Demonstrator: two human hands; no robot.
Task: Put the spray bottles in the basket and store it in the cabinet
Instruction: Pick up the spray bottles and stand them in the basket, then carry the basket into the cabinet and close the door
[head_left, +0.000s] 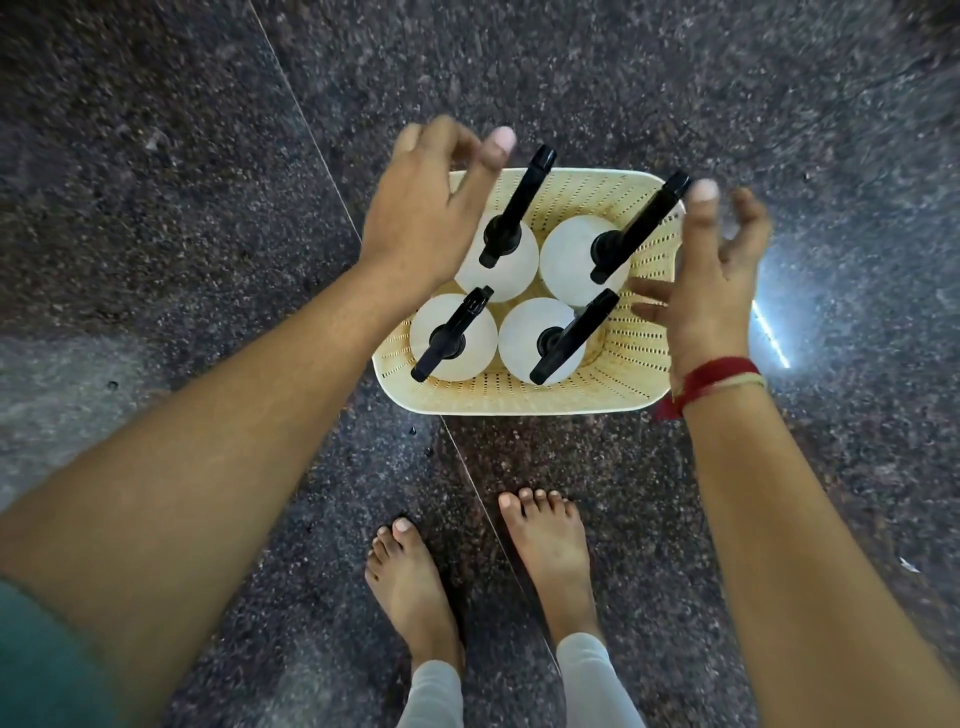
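A cream perforated plastic basket (613, 379) stands on the dark granite floor. Inside it several white spray bottles with black trigger heads stand upright, among them one at the near left (467, 325) and one at the far right (569, 249). My left hand (421, 208) hovers over the basket's far left corner, fingers spread, holding nothing. Over the right rim my right hand (711, 280) is open too, a red thread around its wrist. Neither hand touches the basket as far as I can tell.
My two bare feet (415, 582) stand on the floor just in front of the basket. A thin seam (311, 140) runs diagonally across the speckled stone. A bright light reflection (774, 332) lies to the right. No cabinet shows.
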